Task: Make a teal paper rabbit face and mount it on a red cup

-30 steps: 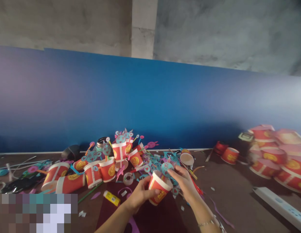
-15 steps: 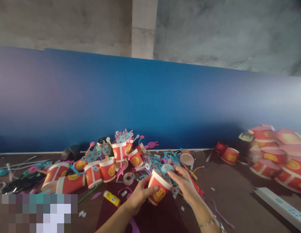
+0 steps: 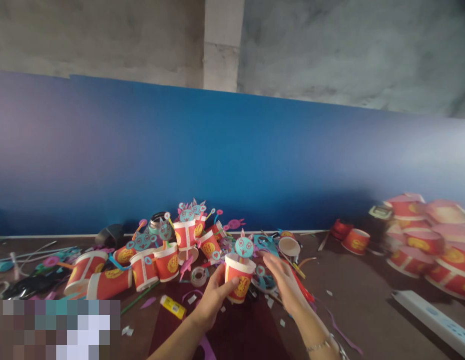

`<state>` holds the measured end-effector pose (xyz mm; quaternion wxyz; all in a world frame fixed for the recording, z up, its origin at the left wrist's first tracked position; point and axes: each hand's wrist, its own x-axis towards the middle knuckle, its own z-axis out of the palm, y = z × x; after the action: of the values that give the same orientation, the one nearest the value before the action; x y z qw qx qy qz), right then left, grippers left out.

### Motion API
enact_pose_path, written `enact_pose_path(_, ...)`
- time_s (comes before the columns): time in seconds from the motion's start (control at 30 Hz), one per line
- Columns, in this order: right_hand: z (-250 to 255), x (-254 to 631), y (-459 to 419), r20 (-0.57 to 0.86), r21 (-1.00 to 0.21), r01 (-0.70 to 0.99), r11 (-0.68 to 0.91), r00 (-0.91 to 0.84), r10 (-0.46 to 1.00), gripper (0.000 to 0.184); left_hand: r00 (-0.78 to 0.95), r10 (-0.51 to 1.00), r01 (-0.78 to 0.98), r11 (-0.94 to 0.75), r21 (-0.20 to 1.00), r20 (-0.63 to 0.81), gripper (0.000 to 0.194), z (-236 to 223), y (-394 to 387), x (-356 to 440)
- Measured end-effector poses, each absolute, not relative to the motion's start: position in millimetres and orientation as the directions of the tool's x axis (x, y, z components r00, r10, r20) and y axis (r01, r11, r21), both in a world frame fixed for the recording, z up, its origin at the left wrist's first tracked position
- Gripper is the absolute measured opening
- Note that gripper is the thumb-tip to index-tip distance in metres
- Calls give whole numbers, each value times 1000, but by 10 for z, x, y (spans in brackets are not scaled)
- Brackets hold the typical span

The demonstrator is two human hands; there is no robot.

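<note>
My left hand [image 3: 216, 294] grips a red and white paper cup [image 3: 240, 280] with a yellow print, held nearly upright over a dark red sheet [image 3: 251, 335]. A light blue paper cat face [image 3: 244, 247] with pink ears stands up out of the cup's mouth. To the right of the cup, my right hand [image 3: 283, 280] is apart from it, its fingers stretched out and holding nothing. A yellow glue stick [image 3: 173, 307] lies left of my left wrist, and a roll of clear tape [image 3: 198, 276] lies beyond it.
Several decorated cups [image 3: 143, 270] crowd the left of the table. More red cups [image 3: 414, 260] are stacked at the right, behind a white power strip [image 3: 435, 320]. Paper scraps lie about the middle. A blue partition [image 3: 232, 160] runs along the back edge.
The cup has turned from tilted to nearly upright and shifted slightly left. The cat face now stands above its rim, and my right hand has let go of it, fingers straightened.
</note>
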<state>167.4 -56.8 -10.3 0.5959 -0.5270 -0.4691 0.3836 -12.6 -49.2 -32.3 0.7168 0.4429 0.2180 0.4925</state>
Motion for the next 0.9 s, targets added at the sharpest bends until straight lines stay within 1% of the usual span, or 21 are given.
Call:
enact_pose_path(0.07,-114,1658,-567,162,-986,82,146,249,955,37,383,914,-526,99,845,132,47,-334,-485,-126)
enact_pose_path(0.17,-140,1628,-561,183,-981,101,164,218,959,32,358,924,-531,84,843,133,48,-360,-477,-123)
enact_pose_path(0.3,-170,1621,-547,183,-980,114,164,188,965,30,361,923,-530,87,843,131,49,-375,-477,-117)
enact_pose_path(0.43,-186,1647,-534,190,-971,171,165,139,972,31,379,915,-538,93,838,141,52,-359,-479,-110)
enact_pose_path(0.57,-212,1658,-525,282,-927,288,240,112,953,31,386,910,-543,94,835,149,50,-327,-485,-107)
enact_pose_path(0.67,-245,1665,-518,355,-874,405,269,153,922,30,359,923,-545,85,834,141,48,-328,-491,-108)
enact_pose_path(0.77,-297,1680,-502,400,-854,437,282,205,893,38,296,946,-529,49,847,130,49,-335,-502,-103)
enact_pose_path(0.83,-337,1690,-486,415,-864,403,301,231,880,46,254,960,-522,34,852,118,52,-305,-517,-96)
enact_pose_path(0.9,-374,1695,-471,424,-876,356,324,252,870,49,215,970,-529,20,848,111,55,-220,-533,-97)
